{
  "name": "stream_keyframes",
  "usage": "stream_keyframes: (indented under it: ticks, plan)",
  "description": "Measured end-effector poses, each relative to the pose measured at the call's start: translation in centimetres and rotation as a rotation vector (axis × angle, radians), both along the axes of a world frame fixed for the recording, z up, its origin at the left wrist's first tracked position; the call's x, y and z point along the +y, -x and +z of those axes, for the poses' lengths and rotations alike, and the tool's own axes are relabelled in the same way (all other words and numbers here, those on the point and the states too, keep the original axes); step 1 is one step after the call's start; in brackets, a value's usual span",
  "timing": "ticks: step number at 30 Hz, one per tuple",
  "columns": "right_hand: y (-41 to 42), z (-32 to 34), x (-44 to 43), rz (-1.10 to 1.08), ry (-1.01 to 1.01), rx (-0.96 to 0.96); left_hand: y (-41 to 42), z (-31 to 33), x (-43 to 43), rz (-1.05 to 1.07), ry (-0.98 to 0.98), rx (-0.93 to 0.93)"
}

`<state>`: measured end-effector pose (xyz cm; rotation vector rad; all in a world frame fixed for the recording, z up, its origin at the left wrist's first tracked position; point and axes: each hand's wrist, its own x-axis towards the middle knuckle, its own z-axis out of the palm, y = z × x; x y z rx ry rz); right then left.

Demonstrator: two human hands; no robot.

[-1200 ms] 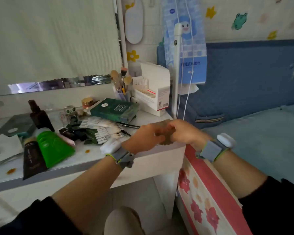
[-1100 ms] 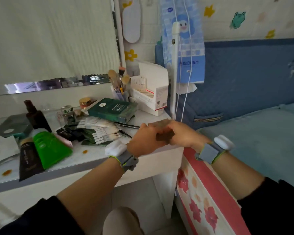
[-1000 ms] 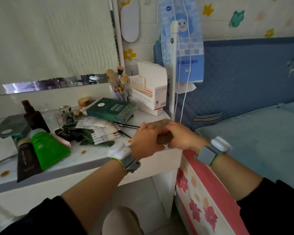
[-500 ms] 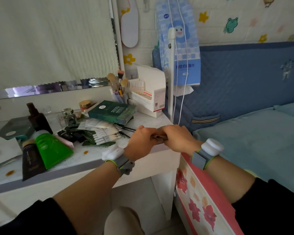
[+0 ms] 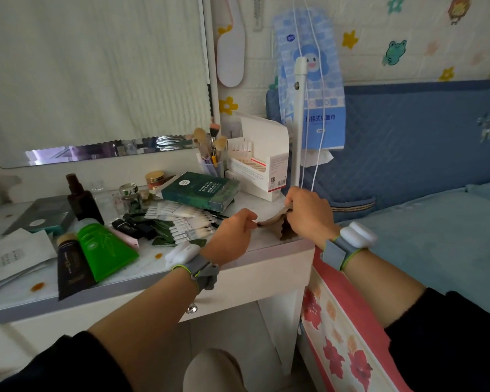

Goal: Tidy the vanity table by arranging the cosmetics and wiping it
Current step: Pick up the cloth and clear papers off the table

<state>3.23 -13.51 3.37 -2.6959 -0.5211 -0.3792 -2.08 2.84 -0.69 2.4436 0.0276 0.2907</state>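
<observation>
Over the right front corner of the vanity table [image 5: 266, 251], my left hand [image 5: 232, 234] and my right hand [image 5: 307, 215] each pinch one end of a small brown cloth [image 5: 276, 224], stretched between them just above the tabletop. Cosmetics crowd the table to the left: a green tube [image 5: 104, 251], a dark tube [image 5: 70, 268], a brown spray bottle [image 5: 81, 198], a fan of white sachets [image 5: 181, 222], black lipstick-like items [image 5: 133, 226] and a green box [image 5: 201, 190]. Orange stains [image 5: 37, 286] mark the tabletop.
A cup of makeup brushes [image 5: 210, 154] and an open white box [image 5: 262, 159] stand at the back right. A white pole [image 5: 299, 120] with a hanging tissue pack [image 5: 313, 80] rises beside the table. The blue bed [image 5: 422, 227] lies right. White papers [image 5: 12, 257] lie far left.
My hands, which were pressed together around the bunched cloth, have moved apart, and the cloth now stretches open between them.
</observation>
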Motion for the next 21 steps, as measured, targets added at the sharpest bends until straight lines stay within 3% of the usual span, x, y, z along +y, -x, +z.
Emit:
stream_keyframes:
  ticks: [16,21]
  plan:
    - [0.2,0.6,1.3,0.0,-0.161,-0.115,-1.8,-0.2,0.3,0.03,-0.032,0.02]
    - [0.8,0.9,2.1,0.043,-0.245,-0.164,-0.7,1.7,-0.7,0.051,0.566,0.04]
